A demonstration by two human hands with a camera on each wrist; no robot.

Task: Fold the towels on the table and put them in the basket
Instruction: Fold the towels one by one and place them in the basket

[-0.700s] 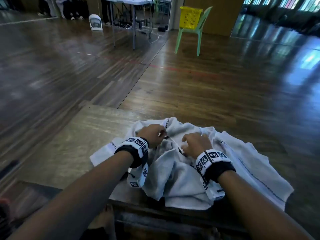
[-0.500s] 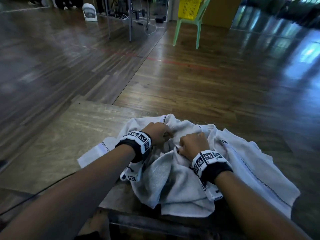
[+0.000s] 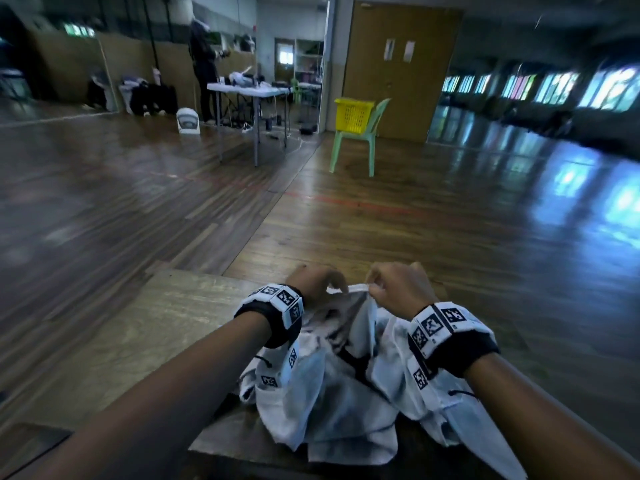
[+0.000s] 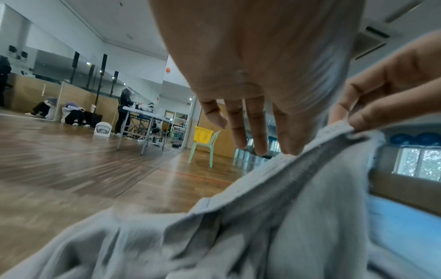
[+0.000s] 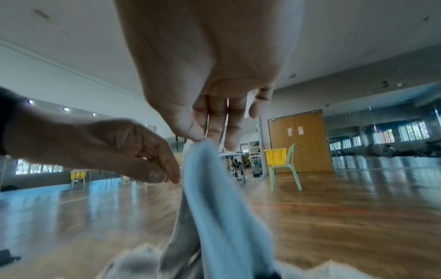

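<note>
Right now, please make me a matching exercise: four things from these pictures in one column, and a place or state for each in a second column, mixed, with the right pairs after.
Things:
1. right hand
2. left hand
3. basket
4. towel

Places or states:
a. on the green chair
b. pinches the towel's edge, lifting it
c. crumpled on the table, one edge raised
d. beside the raised edge, fingers bent downward

Pairs: 1-b, 2-d, 3-a, 4-c

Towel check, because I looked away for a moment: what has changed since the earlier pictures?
Both hands rose from the pile. The right hand now pinches the towel edge and has lifted it; the left hand has let go, its fingers relaxed beside the edge. The rest of the towel remains heaped on the table.
</note>
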